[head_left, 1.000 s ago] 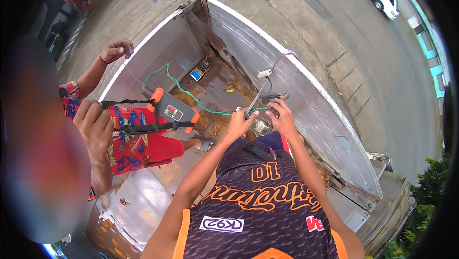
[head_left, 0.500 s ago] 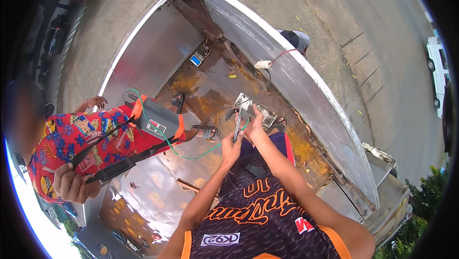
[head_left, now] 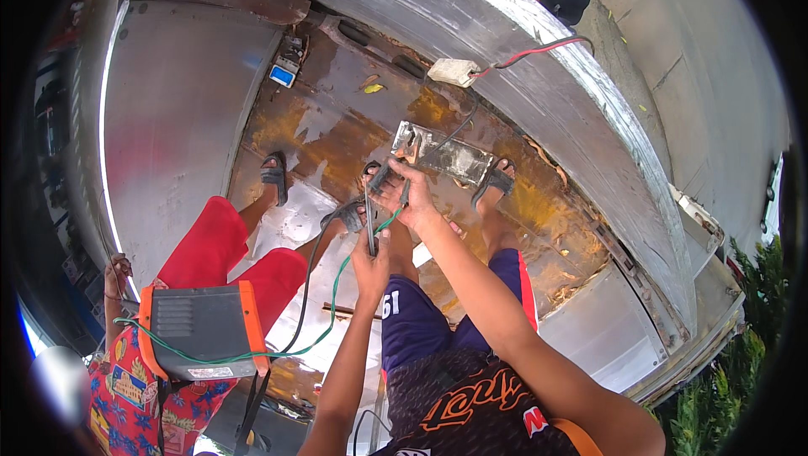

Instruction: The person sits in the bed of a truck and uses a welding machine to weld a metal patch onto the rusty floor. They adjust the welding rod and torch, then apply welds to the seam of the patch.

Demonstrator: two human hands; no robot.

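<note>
Markings listed in our view.
We record: one white number on the leg of the purple shorts; one orange-outlined run of lettering, partly folded, across the black jersey; one red-and-white lettered badge on the same jersey; one small white label at the lower edge of the grey-and-orange machine, its print too fine for us to read.

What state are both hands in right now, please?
Left hand: closed on a slim grey tool.
Right hand: I cannot tell whether it holds anything.
</note>
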